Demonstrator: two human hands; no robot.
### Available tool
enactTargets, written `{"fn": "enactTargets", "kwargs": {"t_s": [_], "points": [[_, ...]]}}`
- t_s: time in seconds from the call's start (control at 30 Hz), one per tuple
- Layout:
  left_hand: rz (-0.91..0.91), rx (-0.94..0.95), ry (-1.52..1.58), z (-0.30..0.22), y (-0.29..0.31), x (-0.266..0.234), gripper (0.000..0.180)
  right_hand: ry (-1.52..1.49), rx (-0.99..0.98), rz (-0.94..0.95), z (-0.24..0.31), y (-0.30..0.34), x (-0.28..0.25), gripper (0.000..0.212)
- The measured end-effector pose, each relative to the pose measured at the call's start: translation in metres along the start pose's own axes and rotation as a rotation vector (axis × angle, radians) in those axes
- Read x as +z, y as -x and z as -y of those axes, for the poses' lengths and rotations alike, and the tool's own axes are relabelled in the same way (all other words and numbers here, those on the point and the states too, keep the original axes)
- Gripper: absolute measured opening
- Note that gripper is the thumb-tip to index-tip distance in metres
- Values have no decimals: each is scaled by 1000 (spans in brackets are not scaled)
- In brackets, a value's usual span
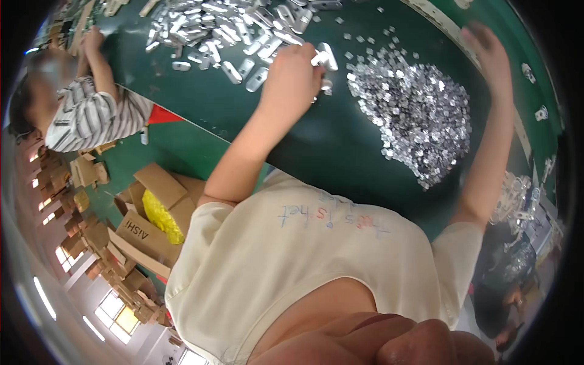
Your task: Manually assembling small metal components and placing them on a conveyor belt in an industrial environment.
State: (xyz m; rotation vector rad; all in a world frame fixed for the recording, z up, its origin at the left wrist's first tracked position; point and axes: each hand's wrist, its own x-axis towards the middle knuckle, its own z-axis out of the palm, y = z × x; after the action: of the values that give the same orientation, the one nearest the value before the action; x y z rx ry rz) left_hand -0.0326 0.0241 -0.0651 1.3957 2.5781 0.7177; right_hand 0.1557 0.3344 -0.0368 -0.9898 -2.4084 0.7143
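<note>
My left hand (293, 78) is closed around a small silver metal piece (319, 58), held at its thumb and fingertips above the dark green table (201, 97). Right beside it, a heap of oblong silver metal parts (228, 27) with holes in them spreads across the far side. To the right lies a larger pile of tiny shiny metal pieces (420, 109), with several strays at its far edge. My right hand (486, 52) reaches out past that pile, over the pale strip along the table. Motion smears its fingers, and whether they hold anything cannot be made out.
A co-worker in a striped shirt (91, 112) works at the table's left. An opened cardboard box (143, 234) with a yellow bag (159, 216) stands on the floor at left. Beyond the pale strip (522, 137), a green surface carries a few small parts (528, 73).
</note>
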Motion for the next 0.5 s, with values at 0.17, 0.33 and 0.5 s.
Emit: {"fn": "enactTargets", "kwargs": {"t_s": [0.17,0.33,0.5], "points": [[37,-47,120,-1,-5,-8,15,41,-80,362,65,125,-3,31],[-3,-34,330,-33,-10,-11,10,170,-181,30,56,156,17,12],[72,243,429,-60,10,-6,18,-17,3,6,56,151,5,10]]}}
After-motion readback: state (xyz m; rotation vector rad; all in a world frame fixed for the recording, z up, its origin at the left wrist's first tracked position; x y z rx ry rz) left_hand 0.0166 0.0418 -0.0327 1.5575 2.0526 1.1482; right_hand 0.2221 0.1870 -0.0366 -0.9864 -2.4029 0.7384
